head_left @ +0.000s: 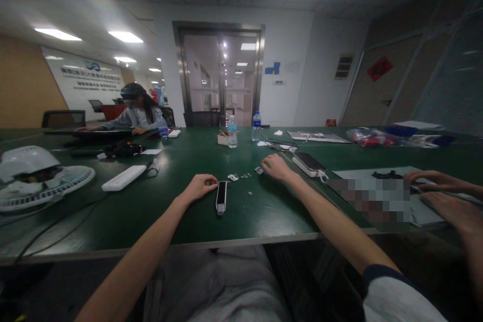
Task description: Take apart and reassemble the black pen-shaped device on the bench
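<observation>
**Surface** (151,221): dark green, glossy, edged in pale grey.
**Slim device** (221,198): black with a silver-grey tip, at 6 o'clock, beside the left hand (199,187).
**Small metal parts** (233,177): silver, at 12 o'clock, near the right hand (277,167).
**Phone** (309,162): black face, white casing, at 2 o'clock.
**Bar-shaped case** (124,178): plain white, at 9 o'clock.
**Sleeve** (392,297): white with a navy band, at 4 o'clock.
**Trousers** (211,282): plain grey, at 6 o'clock.

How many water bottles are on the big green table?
3. One water bottle stands near the co-worker on the left. A second water bottle and a third water bottle stand farther right, across the green table. Others may be hidden.
</observation>
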`<state>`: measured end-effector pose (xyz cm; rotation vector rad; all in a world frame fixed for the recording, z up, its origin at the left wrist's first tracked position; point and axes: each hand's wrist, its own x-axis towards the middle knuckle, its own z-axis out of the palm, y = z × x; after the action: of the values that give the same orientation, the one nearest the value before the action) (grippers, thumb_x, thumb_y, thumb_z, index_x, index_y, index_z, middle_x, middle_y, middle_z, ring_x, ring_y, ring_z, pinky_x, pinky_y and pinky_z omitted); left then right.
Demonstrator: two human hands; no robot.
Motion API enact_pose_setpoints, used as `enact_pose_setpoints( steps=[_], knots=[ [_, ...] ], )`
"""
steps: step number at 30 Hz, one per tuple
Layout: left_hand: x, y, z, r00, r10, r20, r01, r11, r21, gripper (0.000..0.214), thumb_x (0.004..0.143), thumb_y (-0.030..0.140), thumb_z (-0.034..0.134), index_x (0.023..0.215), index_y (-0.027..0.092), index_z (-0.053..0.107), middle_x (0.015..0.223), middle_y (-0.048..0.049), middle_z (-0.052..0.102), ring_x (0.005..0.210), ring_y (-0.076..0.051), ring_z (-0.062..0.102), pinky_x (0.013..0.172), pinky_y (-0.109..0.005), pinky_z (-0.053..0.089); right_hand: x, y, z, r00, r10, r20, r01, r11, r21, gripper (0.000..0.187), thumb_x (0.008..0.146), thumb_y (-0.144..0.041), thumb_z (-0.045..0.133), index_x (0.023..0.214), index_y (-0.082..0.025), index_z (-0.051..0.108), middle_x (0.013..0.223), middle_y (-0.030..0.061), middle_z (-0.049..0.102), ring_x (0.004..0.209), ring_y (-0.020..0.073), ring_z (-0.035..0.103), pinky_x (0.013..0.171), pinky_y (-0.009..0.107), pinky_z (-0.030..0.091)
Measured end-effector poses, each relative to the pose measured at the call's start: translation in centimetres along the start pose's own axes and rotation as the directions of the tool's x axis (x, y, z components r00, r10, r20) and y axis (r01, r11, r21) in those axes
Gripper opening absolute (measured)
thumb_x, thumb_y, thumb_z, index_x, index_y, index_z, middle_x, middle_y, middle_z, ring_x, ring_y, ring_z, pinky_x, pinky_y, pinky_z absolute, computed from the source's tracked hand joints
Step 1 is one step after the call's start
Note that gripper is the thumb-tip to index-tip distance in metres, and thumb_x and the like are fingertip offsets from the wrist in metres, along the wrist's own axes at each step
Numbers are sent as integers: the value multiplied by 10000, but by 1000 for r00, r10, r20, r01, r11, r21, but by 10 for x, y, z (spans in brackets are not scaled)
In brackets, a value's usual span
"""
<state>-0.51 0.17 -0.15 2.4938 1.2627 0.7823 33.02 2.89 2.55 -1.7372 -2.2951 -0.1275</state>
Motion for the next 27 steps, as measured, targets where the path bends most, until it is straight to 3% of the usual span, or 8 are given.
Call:
enact_pose_setpoints(
  steps=[3, 7, 13, 19, 22, 27],
  knots=[
    [0, 0, 0, 1000, -13, 2, 13, 1000, -1, 282, 763, 383, 550, 896, 175, 684, 793, -18, 650, 651, -131, 521, 600, -228, 395, 7, -31, 16, 981, -191, -26, 190, 980, -56, 323, 886, -282, 391, 1087, -193, 627, 1125, 103, 587, 1041, 227, 481, 888, 300, 331],
    [-1, 4, -2, 1000, -19, 3, 19, 1000, -6, 283, 763, 375, 553, 909, 172, 686, 801, -23, 647, 663, -135, 524, 603, -230, 401, 14, -44, 22, 967, -248, 49, 252, 964, -84, 315, 872, -240, 424, 1123, -210, 613, 1111, 104, 598, 1030, 226, 518, 853, 297, 370],
    [-2, 6, -3, 1000, -15, 2, 15, 1000, -14, 281, 766, 368, 557, 906, 161, 687, 816, -32, 650, 652, -133, 517, 597, -229, 400, 31, -44, 22, 964, -230, 132, 234, 972, -12, 235, 823, -218, 507, 980, -224, 682, 1021, 68, 656, 975, 197, 578, 827, 244, 393],
    [-1, 2, 0, 1000, -14, 0, 14, 1000, -10, 273, 764, 374, 563, 894, 166, 682, 813, -26, 644, 646, -127, 510, 593, -224, 395, 35, -44, 28, 977, -118, 176, 95, 986, 134, 159, 749, -190, 583, 854, -183, 703, 914, 81, 681, 864, 196, 616, 740, 229, 427],
    [-2, 2, 0, 1000, -8, -9, 8, 1000, -9, 265, 766, 370, 566, 887, 165, 682, 802, -23, 640, 639, -125, 504, 588, -225, 390, 35, -41, 29, 969, -126, 214, 90, 981, 173, 133, 734, -182, 585, 790, -171, 705, 841, 74, 687, 810, 187, 623, 710, 221, 431],
    [-2, 2, 0, 1000, -3, -10, 3, 1000, -12, 258, 769, 354, 570, 899, 159, 680, 793, -22, 637, 645, -126, 509, 590, -226, 386, 33, -32, 22, 987, -131, 93, 108, 969, 223, 160, 738, -186, 569, 838, -157, 691, 856, 70, 687, 767, 174, 620, 669, 210, 427]
  ],
)
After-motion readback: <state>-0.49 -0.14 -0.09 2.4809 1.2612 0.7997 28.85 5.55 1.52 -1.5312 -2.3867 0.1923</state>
